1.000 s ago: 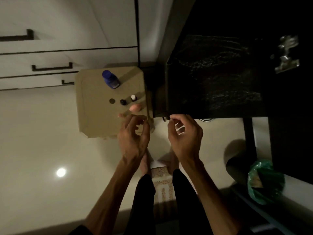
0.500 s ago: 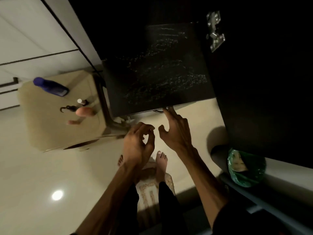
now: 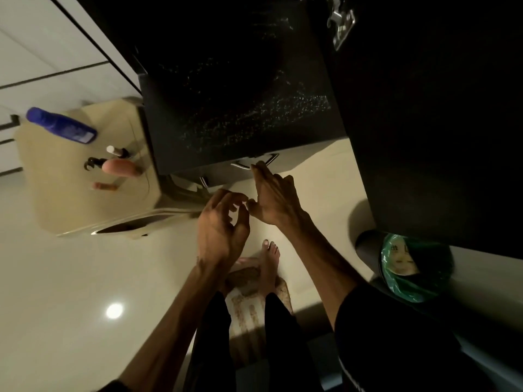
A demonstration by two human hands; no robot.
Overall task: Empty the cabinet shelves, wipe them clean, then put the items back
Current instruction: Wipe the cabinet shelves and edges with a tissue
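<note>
A dark cabinet (image 3: pixel 240 108) with a speckled black shelf surface fills the upper middle of the dim view. My right hand (image 3: pixel 276 198) reaches up to its front edge, fingertips touching a metal handle (image 3: pixel 254 162); the fingers are fairly straight. My left hand (image 3: pixel 223 222) hangs just below and left of it with fingers loosely curled, holding nothing. On a beige box (image 3: pixel 85 193) at the left stand a blue bottle (image 3: pixel 60 125), a small white-capped bottle (image 3: pixel 117 151), a small black pump bottle (image 3: pixel 94 164) and a pink bottle (image 3: pixel 120 166).
An open dark cabinet door (image 3: pixel 438 123) with a metal hinge (image 3: pixel 341 24) rises at the right. A green bag (image 3: pixel 413 267) sits in a bin below it. White drawers (image 3: pixel 28 66) stand at the far left. My bare feet rest on a mat (image 3: pixel 254 301).
The view swung right and tilted, sliding the box leftwards. My right hand rose from below the shelf edge to the metal handle. My left hand stayed loosely curled beside it.
</note>
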